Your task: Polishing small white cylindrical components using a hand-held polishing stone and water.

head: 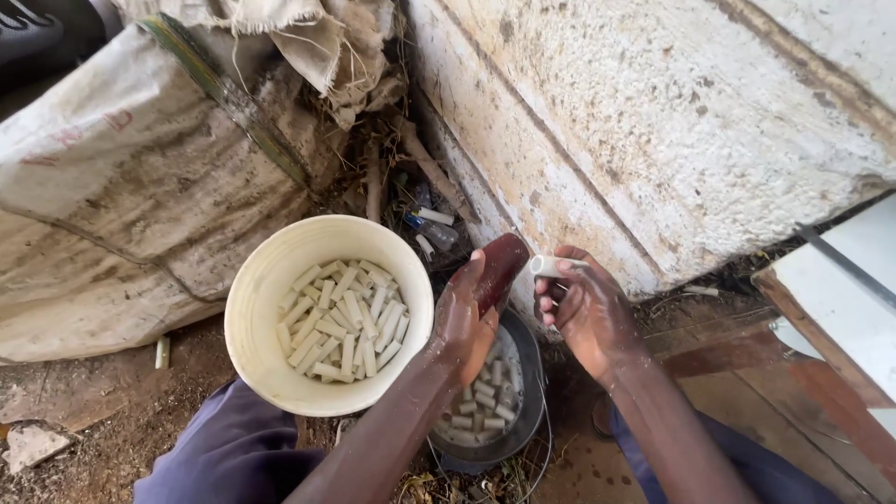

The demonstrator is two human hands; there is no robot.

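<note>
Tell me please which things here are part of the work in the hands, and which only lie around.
In use:
- left hand holding a dark red block
- right hand holding a short white tube piece
- cream bucket of white tube pieces
- dark metal bowl with more pieces

Lying about:
- dirty sack
- small bottles by the wall
- loose piece on the ground
</note>
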